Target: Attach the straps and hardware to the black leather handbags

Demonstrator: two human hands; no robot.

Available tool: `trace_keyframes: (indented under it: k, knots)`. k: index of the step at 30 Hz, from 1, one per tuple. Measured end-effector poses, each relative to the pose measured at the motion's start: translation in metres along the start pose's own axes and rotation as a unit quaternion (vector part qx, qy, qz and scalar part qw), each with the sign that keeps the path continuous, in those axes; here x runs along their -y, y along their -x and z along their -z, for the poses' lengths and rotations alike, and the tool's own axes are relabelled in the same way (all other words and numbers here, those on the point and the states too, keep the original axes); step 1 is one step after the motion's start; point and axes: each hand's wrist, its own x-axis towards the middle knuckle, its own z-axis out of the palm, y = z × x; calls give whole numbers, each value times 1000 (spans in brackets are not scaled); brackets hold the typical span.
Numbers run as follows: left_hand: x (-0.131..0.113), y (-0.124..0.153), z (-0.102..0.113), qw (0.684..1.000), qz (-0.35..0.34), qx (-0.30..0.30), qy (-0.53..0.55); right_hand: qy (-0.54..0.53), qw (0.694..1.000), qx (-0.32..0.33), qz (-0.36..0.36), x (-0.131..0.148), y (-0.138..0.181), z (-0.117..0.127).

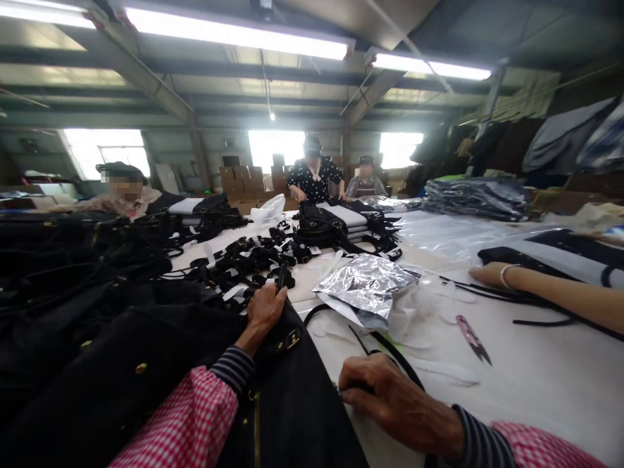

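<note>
A black bag [302, 409] with a gold zipper and buckle lies in front of me. At its far end my left hand [266, 309] is closed round a short black strap [283, 276] that points up. My right hand [390, 398] is closed at the bag's right edge, its fingers curled over something dark that I cannot make out. A long black strap [402, 357] curves on the table just behind this hand. Beyond the right hand lies a crumpled silver foil bag [368, 283].
Black bags [121, 351] are heaped on the left. Several small black straps [244, 257] lie mid-table near stacked bags [336, 224]. Small pink thread snips [472, 338] rest on the right. A co-worker's arm [546, 286] reaches in from the right; other people stand or sit beyond.
</note>
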Motion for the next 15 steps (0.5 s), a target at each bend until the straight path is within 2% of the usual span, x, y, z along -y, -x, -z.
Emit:
trace_keyframes:
  k: [5,7,9,10,12,14,15]
  knots:
    - [-15,14,21,997,-43,-26,-50,65,998,5,-13,-3,3,-3]
    - [-32,27,37,989,-108,-69,-72,108,994,8,-9,-6,4,-6]
    - [-51,48,51,972,-200,-100,-77,145,989,18,-7,-10,3,-9]
    - [-58,61,56,961,-252,-95,-70,162,986,22,-7,-13,2,-11]
    - [-64,92,59,936,-348,-43,-38,193,981,20,6,-20,-3,-16]
    - [-54,123,51,904,-427,19,-14,219,975,11,30,-27,-8,-21]
    - [-44,136,45,890,-456,29,-6,231,972,11,40,-30,-11,-24]
